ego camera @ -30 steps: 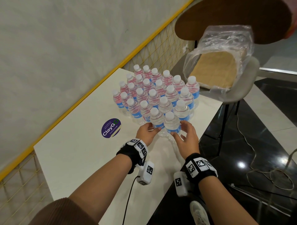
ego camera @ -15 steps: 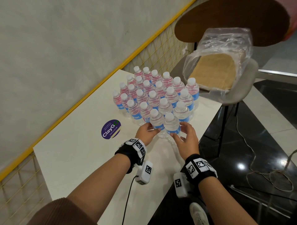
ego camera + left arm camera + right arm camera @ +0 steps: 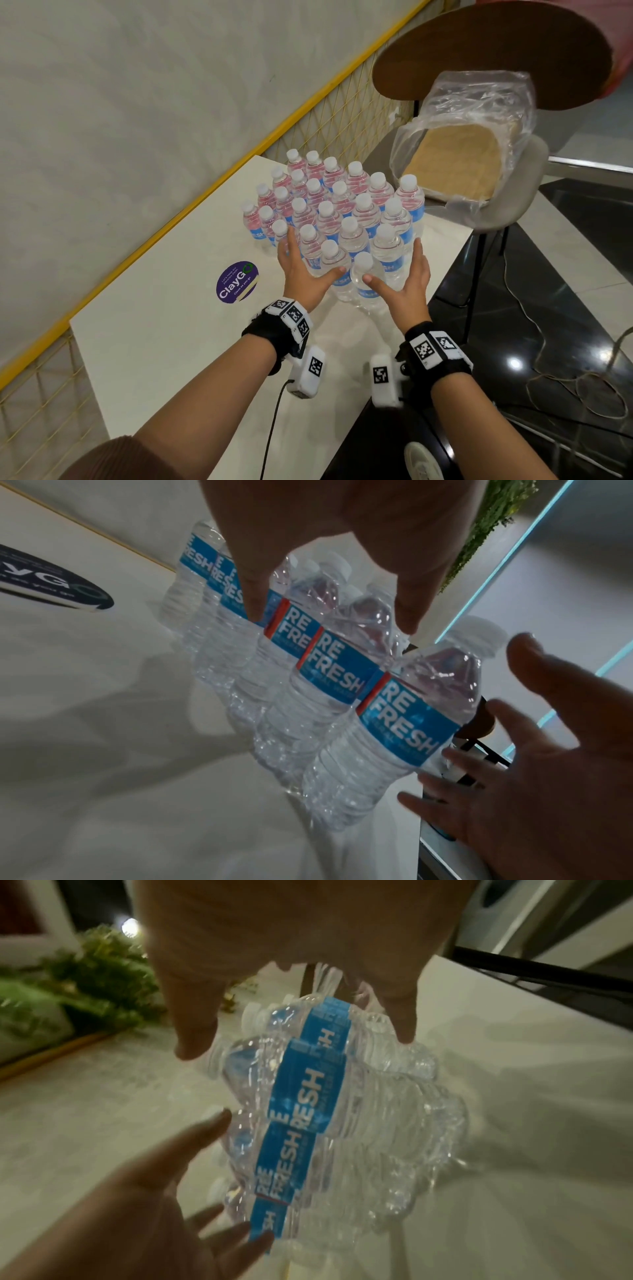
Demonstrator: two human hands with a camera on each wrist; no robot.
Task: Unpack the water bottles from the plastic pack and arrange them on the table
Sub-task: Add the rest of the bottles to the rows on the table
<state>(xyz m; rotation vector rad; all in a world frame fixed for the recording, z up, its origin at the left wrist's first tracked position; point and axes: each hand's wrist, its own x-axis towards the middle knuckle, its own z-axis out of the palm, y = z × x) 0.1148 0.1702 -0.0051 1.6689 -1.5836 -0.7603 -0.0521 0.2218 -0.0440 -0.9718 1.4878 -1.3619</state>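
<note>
My head camera looks down from above both wrists. Each wrist camera sits close behind its own fingers, facing forward; all three share the water bottles (image 3: 363, 274) just past the fingertips.

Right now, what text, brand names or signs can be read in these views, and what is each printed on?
"RE FRESH": blue labels on the water bottles.
"ClayGo": round purple sticker on the table.
Small lines around "ClayGo" on the sticker: too small to read.
Fine print under "RE FRESH": too blurred to read.
Black-and-white square markers on the wristbands: patterns only, no words.
</note>
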